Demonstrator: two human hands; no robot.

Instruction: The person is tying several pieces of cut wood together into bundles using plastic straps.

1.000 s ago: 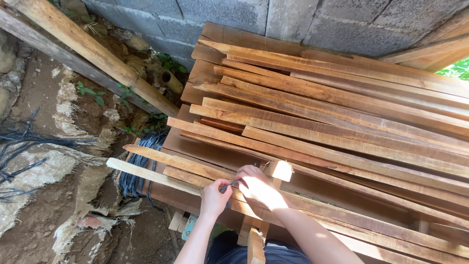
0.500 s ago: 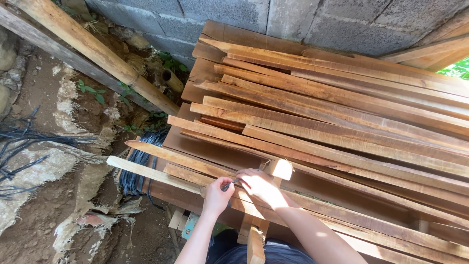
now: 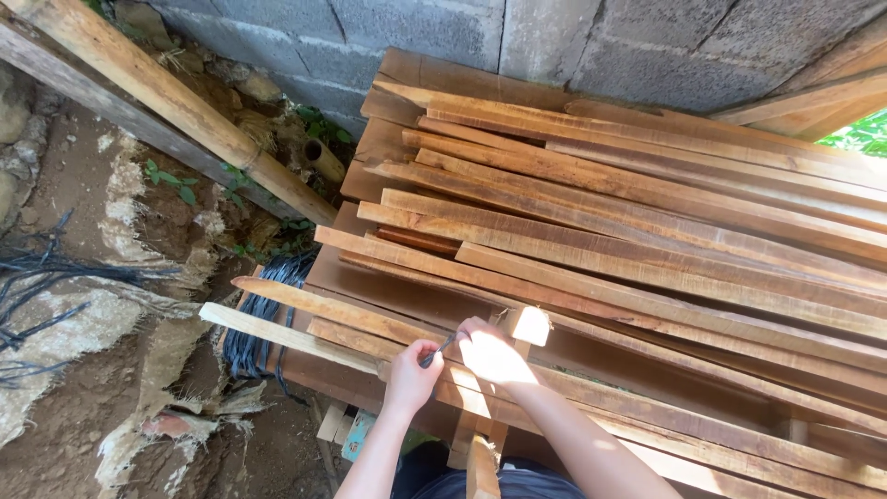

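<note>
Outdoors, grey block wall [image 3: 416, 28] behind, dirt ground [image 3: 83, 407] left of the hands. Stack of planks [image 3: 628, 222] leaning across a bench, filling everything ahead and right of the hands. Left hand [image 3: 411, 374] closed around a thin dark tool [image 3: 438, 348], probably a pencil, tip angled up toward the right hand. Right hand [image 3: 490, 356] sunlit, fingers curled and pressed down on the near plank [image 3: 360, 337], touching the tool tip; cannot tell whether gripping anything. Pale slat [image 3: 277, 333] sticking out left of the left hand, just under the near plank. Small bright wood block [image 3: 531, 325] just past the right hand. Black cable bundle [image 3: 263, 333] hanging below the slat, left of the hands. Bamboo pole [image 3: 176, 102] lying diagonally far up-left. Wooden post [image 3: 480, 462] below, between the forearms.
</note>
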